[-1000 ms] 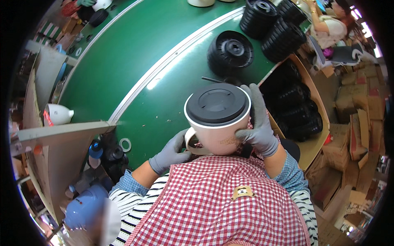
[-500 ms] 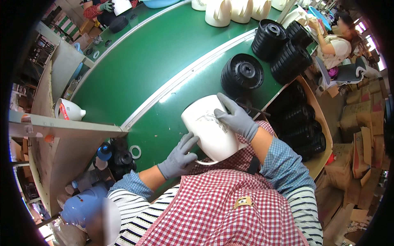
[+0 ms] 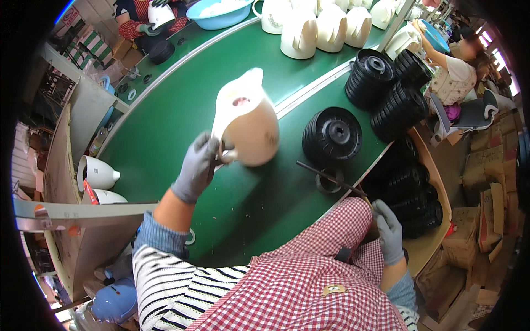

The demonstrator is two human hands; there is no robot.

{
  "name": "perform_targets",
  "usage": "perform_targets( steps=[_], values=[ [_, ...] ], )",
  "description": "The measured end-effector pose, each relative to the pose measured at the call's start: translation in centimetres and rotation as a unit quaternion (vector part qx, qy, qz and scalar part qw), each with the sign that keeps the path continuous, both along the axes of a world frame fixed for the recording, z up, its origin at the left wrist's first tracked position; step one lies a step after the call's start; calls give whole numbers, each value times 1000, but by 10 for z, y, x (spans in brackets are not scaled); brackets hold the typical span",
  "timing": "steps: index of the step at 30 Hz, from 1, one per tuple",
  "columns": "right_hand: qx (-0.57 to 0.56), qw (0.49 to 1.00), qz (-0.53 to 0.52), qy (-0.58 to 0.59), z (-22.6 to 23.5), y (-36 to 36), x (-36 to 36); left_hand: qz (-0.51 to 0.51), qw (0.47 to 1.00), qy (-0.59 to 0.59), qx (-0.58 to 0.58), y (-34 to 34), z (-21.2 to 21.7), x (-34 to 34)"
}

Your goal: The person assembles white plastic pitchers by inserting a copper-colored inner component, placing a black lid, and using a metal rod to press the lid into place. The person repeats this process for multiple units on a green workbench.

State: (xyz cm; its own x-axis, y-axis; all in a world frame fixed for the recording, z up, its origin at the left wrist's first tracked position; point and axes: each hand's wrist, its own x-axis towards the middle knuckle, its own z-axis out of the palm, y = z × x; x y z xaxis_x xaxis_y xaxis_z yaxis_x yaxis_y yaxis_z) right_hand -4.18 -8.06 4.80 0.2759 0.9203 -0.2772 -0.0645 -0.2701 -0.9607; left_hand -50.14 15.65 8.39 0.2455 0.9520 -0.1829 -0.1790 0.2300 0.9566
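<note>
My left hand (image 3: 197, 168), in a grey glove, is closed round the handle of a white jug (image 3: 251, 135). The jug is held over the green table, spout end pointing away from me, slightly blurred by motion. A small round hole shows near its spout. My right hand (image 3: 389, 231), also gloved, is apart from the jug, low beside my checked apron and the box edge. Its fingers are loosely extended, with nothing seen in them. Nearest to it on the table are a dark rod (image 3: 331, 177) and a black ring (image 3: 328, 182).
Stacks of black ribbed discs (image 3: 334, 135) stand at the right of the green table (image 3: 160, 116). More black parts fill a carton (image 3: 441, 207) beside my lap. White jugs (image 3: 298, 36) line the far side. A metal rail (image 3: 99, 208) crosses at left. Other people work beyond.
The jug has gone from both hands near my lap to my left hand alone, out over the table, and has turned. My right hand has let go and dropped toward my right side.
</note>
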Motion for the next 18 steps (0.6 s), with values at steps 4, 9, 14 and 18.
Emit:
perform_targets(
  steps=[4,9,14,18],
  values=[
    [-28,998,-57,-3,-19,-36,19,52,996,20,67,143,-4,69],
    [-60,992,-34,-109,-7,-66,30,186,977,42,92,280,-53,155],
    [-123,984,-93,-93,-11,-77,32,161,964,178,116,309,-75,167],
    [-141,986,-55,-67,-16,-62,34,301,894,271,191,275,-65,90]
  ],
)
